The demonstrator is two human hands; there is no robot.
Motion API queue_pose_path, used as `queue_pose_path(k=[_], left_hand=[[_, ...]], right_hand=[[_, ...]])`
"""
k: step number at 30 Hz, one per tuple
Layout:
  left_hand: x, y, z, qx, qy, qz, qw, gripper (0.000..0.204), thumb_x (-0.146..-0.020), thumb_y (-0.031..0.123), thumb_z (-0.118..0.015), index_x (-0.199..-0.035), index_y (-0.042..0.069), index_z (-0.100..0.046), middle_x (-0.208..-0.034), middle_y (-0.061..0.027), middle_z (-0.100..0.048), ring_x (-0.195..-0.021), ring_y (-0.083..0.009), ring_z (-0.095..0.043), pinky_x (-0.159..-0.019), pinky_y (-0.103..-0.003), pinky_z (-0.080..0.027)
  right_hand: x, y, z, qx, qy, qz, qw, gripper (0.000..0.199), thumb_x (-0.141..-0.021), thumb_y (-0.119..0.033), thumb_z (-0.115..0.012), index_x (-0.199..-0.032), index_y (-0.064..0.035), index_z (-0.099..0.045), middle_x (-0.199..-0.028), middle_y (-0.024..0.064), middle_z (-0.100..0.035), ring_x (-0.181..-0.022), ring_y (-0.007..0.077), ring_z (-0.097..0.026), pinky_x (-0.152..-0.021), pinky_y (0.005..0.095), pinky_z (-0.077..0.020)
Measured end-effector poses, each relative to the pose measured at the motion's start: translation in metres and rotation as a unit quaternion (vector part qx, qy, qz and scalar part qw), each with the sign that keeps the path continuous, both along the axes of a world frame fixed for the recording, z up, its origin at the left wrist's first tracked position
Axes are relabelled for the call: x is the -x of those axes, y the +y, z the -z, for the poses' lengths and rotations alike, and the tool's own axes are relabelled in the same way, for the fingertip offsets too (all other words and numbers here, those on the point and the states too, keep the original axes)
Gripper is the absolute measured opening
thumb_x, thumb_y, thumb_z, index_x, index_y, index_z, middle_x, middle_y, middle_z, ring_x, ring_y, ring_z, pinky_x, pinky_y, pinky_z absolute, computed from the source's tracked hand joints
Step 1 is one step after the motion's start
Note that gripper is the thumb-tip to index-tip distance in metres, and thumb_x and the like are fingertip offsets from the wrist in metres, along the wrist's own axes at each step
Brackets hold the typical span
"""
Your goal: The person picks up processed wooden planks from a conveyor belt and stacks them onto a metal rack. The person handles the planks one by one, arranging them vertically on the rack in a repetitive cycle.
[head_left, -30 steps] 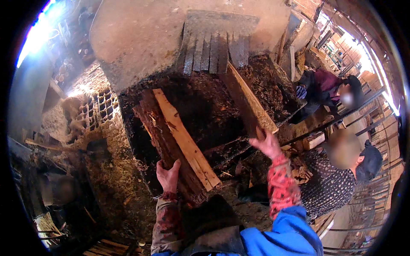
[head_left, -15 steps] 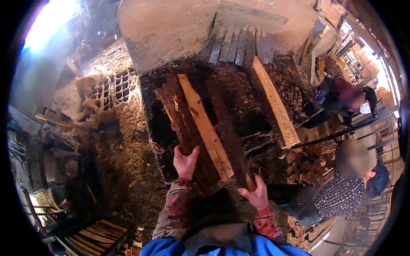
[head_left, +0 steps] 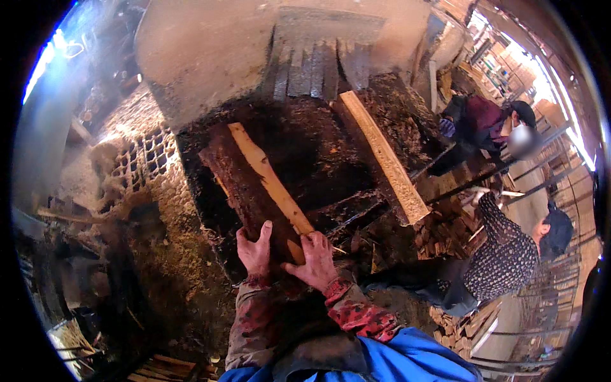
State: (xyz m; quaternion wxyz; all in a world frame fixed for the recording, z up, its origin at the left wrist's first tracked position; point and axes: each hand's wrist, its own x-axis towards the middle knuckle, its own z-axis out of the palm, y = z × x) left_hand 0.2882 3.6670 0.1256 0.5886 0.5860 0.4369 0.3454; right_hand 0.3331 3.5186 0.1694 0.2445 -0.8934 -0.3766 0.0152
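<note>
A bark-covered wooden slab [head_left: 245, 184] lies lengthwise on the dark bench [head_left: 312, 146], with a pale sawn strip [head_left: 270, 178] along its right side. At the near left edge of this wood is my left hand [head_left: 254, 253], thumb raised and fingers curled about the edge. My right hand [head_left: 314, 261] grips the near end of the pale-edged slab, its fingers bent over the wood and its thumb toward the left hand. The undersides of both grips are hidden. Farther right, apart from both hands, rests another pale-edged board [head_left: 385, 159], its near end past the bench edge.
Overlapping dark flaps [head_left: 312, 70] hang from a tan panel [head_left: 210, 44] at the bench's far side. One person in maroon [head_left: 480, 121] and another in a patterned top [head_left: 499, 261] are at the right, near piled wood pieces [head_left: 445, 232]. Sawdust [head_left: 168, 223] covers the left ground.
My right hand has moved left, from a dark piece's near end to the pale-edged slab beside my left hand. The view has shifted, and the person in the patterned top has an arm extended.
</note>
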Motion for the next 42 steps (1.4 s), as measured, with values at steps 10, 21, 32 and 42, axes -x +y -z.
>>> queue_pose_path(k=[10,21,32,42], left_hand=[[-0.017,0.01,0.015,0.046,-0.041,0.001,0.998,0.059,-0.073,0.029,-0.081,-0.112,-0.007,-0.055,-0.108,-0.0129,-0.064,-0.094,-0.02,-0.059,-0.086,-0.033,-0.047],[-0.051,0.021,-0.04,0.047,-0.009,0.054,0.997,0.052,-0.075,0.027,-0.079,-0.109,-0.006,-0.057,-0.103,-0.0122,-0.066,-0.091,-0.0202,-0.06,-0.083,-0.033,-0.047],[-0.054,0.03,-0.04,0.056,0.028,0.042,0.997,0.054,-0.071,0.029,-0.082,-0.109,-0.002,-0.057,-0.099,-0.0117,-0.067,-0.091,-0.0176,-0.061,-0.084,-0.031,-0.047],[-0.046,0.017,-0.042,0.03,0.014,-0.009,0.999,0.058,-0.069,0.031,-0.084,-0.11,-0.002,-0.057,-0.097,-0.0089,-0.067,-0.087,-0.0171,-0.063,-0.081,-0.03,-0.049]], right_hand=[[-0.019,0.005,0.0,0.026,0.004,-0.011,1.0,0.085,-0.067,-0.059,-0.071,-0.123,0.0019,-0.05,-0.114,0.0172,-0.045,-0.111,0.0379,-0.043,-0.091,0.0509,-0.0372],[-0.052,0.013,-0.017,-0.037,0.048,-0.009,0.998,0.075,-0.07,-0.045,-0.077,-0.123,0.0026,-0.052,-0.119,0.0176,-0.045,-0.114,0.0353,-0.045,-0.097,0.0446,-0.0382],[-0.058,0.029,-0.065,-0.09,0.089,-0.047,0.991,0.058,-0.077,-0.024,-0.074,-0.123,0.0041,-0.051,-0.121,0.018,-0.047,-0.114,0.034,-0.049,-0.098,0.04,-0.0416],[-0.107,0.013,-0.061,-0.078,-0.01,0.015,0.997,0.055,-0.074,-0.02,-0.075,-0.119,0.0043,-0.053,-0.119,0.0206,-0.047,-0.109,0.0368,-0.048,-0.093,0.0428,-0.043]])
